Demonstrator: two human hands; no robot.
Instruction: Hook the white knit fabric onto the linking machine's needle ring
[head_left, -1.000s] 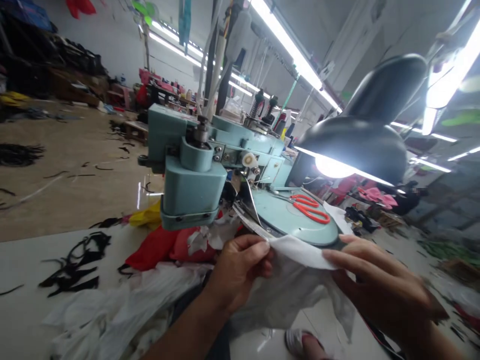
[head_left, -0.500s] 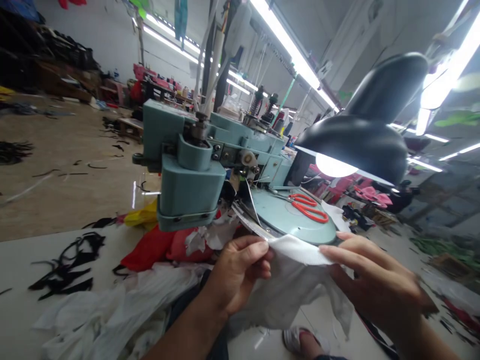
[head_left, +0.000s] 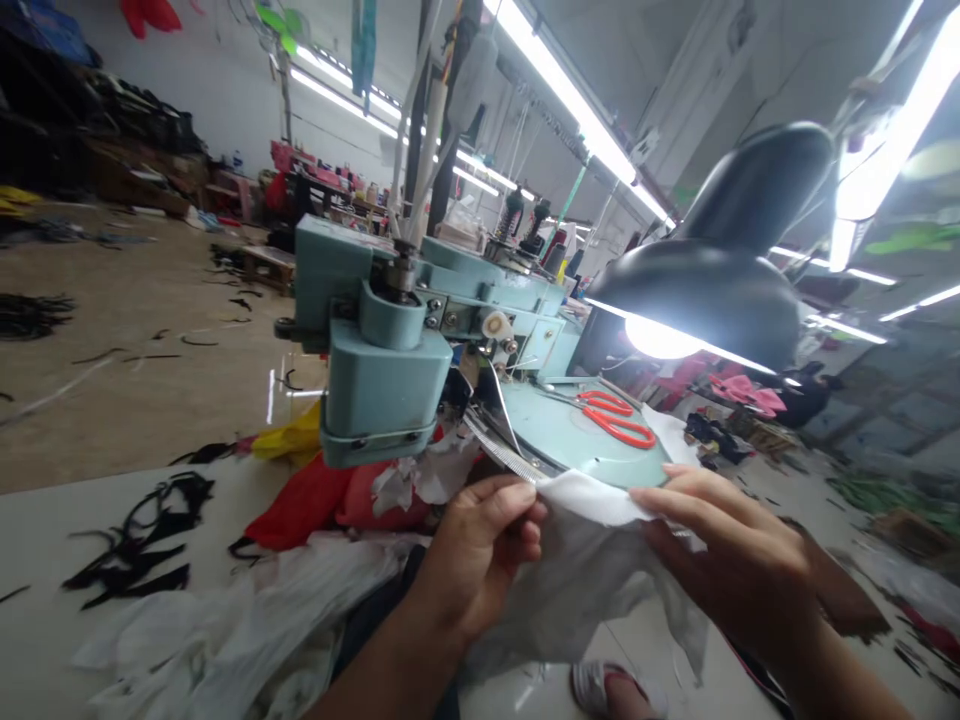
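Observation:
A piece of white fabric [head_left: 592, 498] stretches between my hands at the toothed rim [head_left: 499, 452] of a round machine plate. My left hand [head_left: 487, 545] pinches the fabric edge between thumb and forefinger, right against the teeth. On the other side my right hand [head_left: 727, 545] grips the fabric's far end, fingers on top and thumb below. Its loose part hangs below in grey-white folds. The pale green linking machine [head_left: 386, 390] stands just beyond, its head to the left of the plate [head_left: 547, 420]. Scissors with red handles [head_left: 615, 420] lie on the plate.
A black lamp [head_left: 697, 290] shines low over the plate from the right. White cloth [head_left: 225, 600], red cloth [head_left: 300, 505] and black strips [head_left: 142, 530] lie on the left. Yarn cones [head_left: 555, 258] stand behind the machine. A shoe [head_left: 592, 688] shows on the floor below.
The view has shifted slightly, so the machine and lamp sit a little differently. My right hand has come slightly closer to my left along the fabric; my left keeps its pinch.

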